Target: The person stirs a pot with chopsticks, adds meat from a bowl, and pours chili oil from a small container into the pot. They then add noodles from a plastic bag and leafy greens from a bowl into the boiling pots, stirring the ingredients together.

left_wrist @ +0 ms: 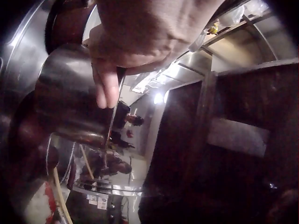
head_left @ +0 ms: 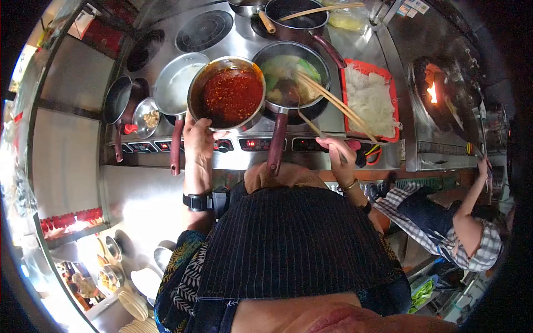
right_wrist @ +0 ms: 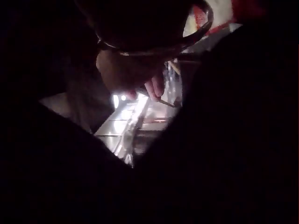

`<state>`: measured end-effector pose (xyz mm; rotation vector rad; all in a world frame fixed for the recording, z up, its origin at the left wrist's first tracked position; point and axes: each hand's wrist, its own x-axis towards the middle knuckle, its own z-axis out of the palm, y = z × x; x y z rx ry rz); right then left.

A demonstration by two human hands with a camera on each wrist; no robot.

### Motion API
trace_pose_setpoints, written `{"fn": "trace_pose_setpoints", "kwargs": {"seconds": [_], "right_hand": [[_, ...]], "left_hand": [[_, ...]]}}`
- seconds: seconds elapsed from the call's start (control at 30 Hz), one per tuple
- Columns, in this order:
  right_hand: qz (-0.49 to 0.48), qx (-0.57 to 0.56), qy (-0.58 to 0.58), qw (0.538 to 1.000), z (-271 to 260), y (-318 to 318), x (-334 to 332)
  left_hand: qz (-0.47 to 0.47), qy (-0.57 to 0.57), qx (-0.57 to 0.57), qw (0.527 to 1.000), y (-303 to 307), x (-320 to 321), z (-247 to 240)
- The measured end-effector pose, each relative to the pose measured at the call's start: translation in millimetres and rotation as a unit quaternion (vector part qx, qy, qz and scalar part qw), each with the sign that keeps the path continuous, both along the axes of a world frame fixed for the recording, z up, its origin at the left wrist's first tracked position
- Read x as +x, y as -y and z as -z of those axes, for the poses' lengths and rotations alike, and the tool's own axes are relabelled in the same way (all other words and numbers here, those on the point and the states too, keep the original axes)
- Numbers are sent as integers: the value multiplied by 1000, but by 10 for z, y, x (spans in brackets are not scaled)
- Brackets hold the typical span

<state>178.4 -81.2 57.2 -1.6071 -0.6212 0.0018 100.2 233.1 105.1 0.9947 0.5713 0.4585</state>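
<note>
My left hand (head_left: 199, 139) grips the rim of a steel bowl (head_left: 191, 105) of red chili sauce (head_left: 233, 95), tilted beside a steaming pan (head_left: 323, 69) with green and pale food. In the left wrist view, the left hand's fingers (left_wrist: 110, 88) lie against the metal bowl (left_wrist: 70, 98). My right hand (head_left: 340, 155) holds a thin metal utensil (head_left: 311, 123) whose far end reaches into that pan. Long wooden chopsticks (head_left: 344, 108) rest across the pan's right rim. The right wrist view is dark; the right hand (right_wrist: 135, 74) shows only partly there.
A red tray (head_left: 396, 105) of white noodles lies right of the pan. Another pan (head_left: 161, 83) with pale liquid and a small bowl (head_left: 139, 125) stand at the left. Behind are a dark pan (head_left: 297, 22) and its handle. Another person (head_left: 444, 227) works at the right, near a flame (head_left: 432, 93).
</note>
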Motion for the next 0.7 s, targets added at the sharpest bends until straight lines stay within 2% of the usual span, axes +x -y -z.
{"fn": "trace_pose_setpoints", "kwargs": {"seconds": [0.03, 0.1, 0.17, 0.3, 0.37, 0.4, 0.57, 0.63, 0.7], "right_hand": [[-4, -55, 30, 998, 41, 38, -1], [8, -36, -5, 999, 18, 55, -39], [21, -9, 42, 999, -62, 41, -62], [4, -52, 27, 998, 110, 76, -35], [19, 66, -68, 995, -7, 54, -105], [21, 35, -28, 999, -90, 51, -111], [10, -29, -26, 999, 11, 89, -61], [74, 86, -168, 979, -202, 55, -121], [102, 94, -174, 975, -233, 56, -76]], "left_hand": [[2, 1, 1, 1000, 7, 2, 8], [6, -8, -6, 1000, 0, -7, 26], [9, -9, 1, 1000, 5, -14, 7], [-5, -16, 7, 1000, 59, -9, -45], [5, -7, 4, 1000, 50, -38, -28], [15, 7, 3, 1000, 36, -26, -26], [21, 10, 7, 1000, 20, -13, -8], [26, 10, 4, 1000, 2, -62, 27], [21, 22, -9, 999, -18, -52, 58]]}}
